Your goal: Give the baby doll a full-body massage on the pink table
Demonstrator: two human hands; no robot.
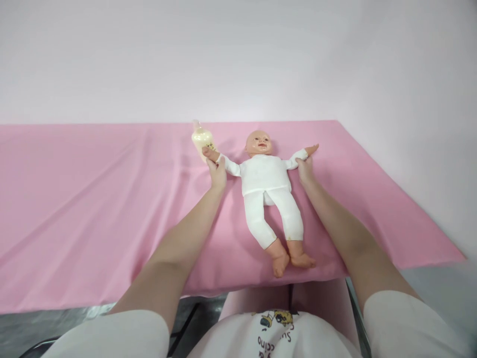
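A baby doll (265,174) in a white top and trousers lies on its back, its head toward the wall and its bare feet toward me. Its arms are spread out to both sides. My left hand (217,173) is closed around the doll's sleeved forearm on the left, close to the wrist. On the other side, my right hand (305,170) grips the doll's other forearm near the cuff. Just behind the doll's left-side hand lies a bottle (202,137) with pale yellow contents and a clear top, partly hidden by that hand.
A pink cloth (112,199) with folds on the left covers the table. The table's far edge meets a plain white wall (223,59). Its near edge runs just beyond the doll's feet, above my lap. The right edge slants outward toward me.
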